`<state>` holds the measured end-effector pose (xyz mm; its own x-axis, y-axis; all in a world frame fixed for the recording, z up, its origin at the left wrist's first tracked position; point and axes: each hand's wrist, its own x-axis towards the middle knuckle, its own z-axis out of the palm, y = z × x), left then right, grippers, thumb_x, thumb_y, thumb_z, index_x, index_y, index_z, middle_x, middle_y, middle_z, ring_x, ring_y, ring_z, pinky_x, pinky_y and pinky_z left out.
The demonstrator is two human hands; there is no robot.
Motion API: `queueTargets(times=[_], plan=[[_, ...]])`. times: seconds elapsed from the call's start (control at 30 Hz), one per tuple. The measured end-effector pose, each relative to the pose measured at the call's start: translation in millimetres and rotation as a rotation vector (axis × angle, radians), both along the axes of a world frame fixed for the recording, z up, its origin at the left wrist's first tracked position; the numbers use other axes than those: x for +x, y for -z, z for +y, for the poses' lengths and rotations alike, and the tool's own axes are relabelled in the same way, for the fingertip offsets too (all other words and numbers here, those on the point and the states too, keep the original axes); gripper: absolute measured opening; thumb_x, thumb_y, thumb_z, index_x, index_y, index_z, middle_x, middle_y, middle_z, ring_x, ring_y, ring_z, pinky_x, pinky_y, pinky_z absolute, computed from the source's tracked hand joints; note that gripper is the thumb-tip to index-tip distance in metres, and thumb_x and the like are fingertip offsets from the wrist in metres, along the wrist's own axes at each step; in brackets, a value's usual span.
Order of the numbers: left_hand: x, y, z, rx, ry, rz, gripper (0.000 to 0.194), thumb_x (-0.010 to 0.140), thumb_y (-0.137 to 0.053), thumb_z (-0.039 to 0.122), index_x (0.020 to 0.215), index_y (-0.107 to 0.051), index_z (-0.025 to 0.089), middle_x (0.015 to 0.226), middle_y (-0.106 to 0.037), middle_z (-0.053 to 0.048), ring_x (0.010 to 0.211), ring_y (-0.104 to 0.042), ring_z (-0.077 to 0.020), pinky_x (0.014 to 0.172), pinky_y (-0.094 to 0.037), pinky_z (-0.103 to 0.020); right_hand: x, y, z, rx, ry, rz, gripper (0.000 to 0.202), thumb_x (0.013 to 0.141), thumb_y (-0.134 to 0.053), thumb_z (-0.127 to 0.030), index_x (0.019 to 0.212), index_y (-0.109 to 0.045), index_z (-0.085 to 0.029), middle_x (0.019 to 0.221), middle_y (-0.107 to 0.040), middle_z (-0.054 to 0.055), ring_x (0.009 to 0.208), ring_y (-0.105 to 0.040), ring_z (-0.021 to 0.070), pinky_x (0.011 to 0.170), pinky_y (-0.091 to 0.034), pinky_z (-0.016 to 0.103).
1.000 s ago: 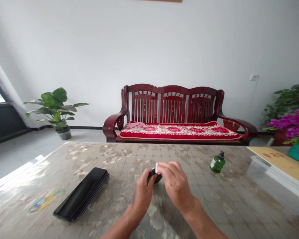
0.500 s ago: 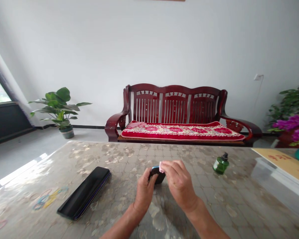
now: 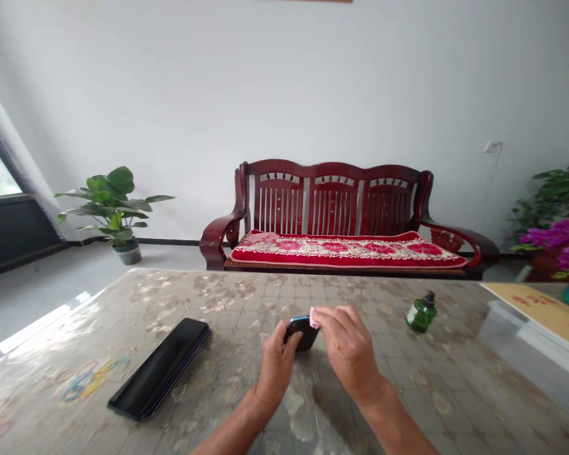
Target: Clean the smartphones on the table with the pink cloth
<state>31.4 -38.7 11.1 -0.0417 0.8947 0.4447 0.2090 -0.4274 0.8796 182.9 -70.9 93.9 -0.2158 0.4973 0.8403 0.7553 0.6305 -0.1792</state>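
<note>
My left hand point(image 3: 275, 360) grips a dark smartphone point(image 3: 305, 336) by its left side, thumb on the face turned toward me. The phone is held upright just above the table, and its blue edge shows along the top. Between the fingertips of my right hand point(image 3: 348, 347) is a small pale pink piece point(image 3: 313, 318), perhaps folded cloth, which touches the phone's top right corner. Most of the pink piece is hidden by my fingers. To the left lies a long black glossy case or stack point(image 3: 164, 366).
A green pump bottle point(image 3: 421, 314) stands right of my hands. Several coloured rubber bands point(image 3: 88, 382) lie at the left. A clear plastic box point(image 3: 516, 347) and a tan folder point(image 3: 540, 316) occupy the right side. Beyond the table point(image 3: 246, 404) is a wooden bench point(image 3: 334, 202).
My right hand has moved slightly to the right with the pink piece, along the phone's top edge toward its corner. My left hand keeps the phone nearly in place.
</note>
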Motion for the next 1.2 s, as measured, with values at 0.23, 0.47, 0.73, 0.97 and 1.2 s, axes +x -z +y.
queueTargets(times=[0.23, 0.47, 0.73, 0.97, 1.2], plan=[[-1.2, 1.3, 0.4, -0.033, 0.012, -0.055, 0.017, 0.084, -0.056, 0.036, 0.08, -0.057, 0.019, 0.07, -0.057, 0.004, 0.064, -0.051, -0.0134, 0.062, -0.045, -0.022, -21.3, -6.2, 0.8, 0.017, -0.058, -0.084, 0.024, 0.093, -0.055, -0.013, 0.111, -0.066, -0.024, 0.103, -0.072, 0.004, 0.089, -0.06, 0.0189, 0.081, -0.051, 0.035], [-0.3, -4.5, 0.5, -0.06, 0.012, -0.015, 0.015, 0.081, -0.054, 0.034, 0.078, -0.055, 0.02, 0.066, -0.053, 0.004, 0.063, -0.049, -0.0142, 0.061, -0.042, -0.023, 10.9, 15.8, 9.1, -0.106, -0.035, 0.321, 0.016, 0.091, -0.058, -0.018, 0.095, -0.071, -0.025, 0.095, -0.073, 0.003, 0.089, -0.064, 0.0177, 0.081, -0.053, 0.033], [-7.1, -8.8, 2.0, -0.031, 0.085, 0.019, 0.016, 0.086, -0.052, 0.033, 0.094, -0.057, 0.02, 0.08, -0.06, 0.001, 0.073, -0.056, -0.0166, 0.067, -0.046, -0.025, -0.9, 29.2, 21.7, -0.649, -0.133, 0.918, 0.024, 0.075, -0.071, -0.039, 0.083, -0.071, -0.016, 0.068, -0.066, 0.001, 0.062, -0.058, 0.0149, 0.059, -0.048, 0.025], [-6.3, -38.1, -1.5, -0.027, 0.124, 0.129, 0.014, 0.087, -0.052, 0.029, 0.094, -0.059, 0.02, 0.083, -0.063, -0.001, 0.078, -0.059, -0.0182, 0.075, -0.046, -0.029, -3.6, 36.1, 20.8, -0.665, -0.173, 0.964, 0.029, 0.075, -0.071, -0.044, 0.084, -0.068, -0.016, 0.068, -0.062, 0.0, 0.062, -0.055, 0.0143, 0.061, -0.046, 0.025], [-12.8, -42.4, -1.5, 0.013, 0.077, 0.183, 0.013, 0.085, -0.054, 0.029, 0.086, -0.062, 0.02, 0.079, -0.064, -0.001, 0.075, -0.058, -0.0185, 0.07, -0.045, -0.028, 7.7, 19.8, 11.4, -0.474, -0.074, 0.645, 0.02, 0.088, -0.056, -0.035, 0.092, -0.067, -0.019, 0.081, -0.066, 0.002, 0.071, -0.058, 0.0157, 0.067, -0.047, 0.025]])
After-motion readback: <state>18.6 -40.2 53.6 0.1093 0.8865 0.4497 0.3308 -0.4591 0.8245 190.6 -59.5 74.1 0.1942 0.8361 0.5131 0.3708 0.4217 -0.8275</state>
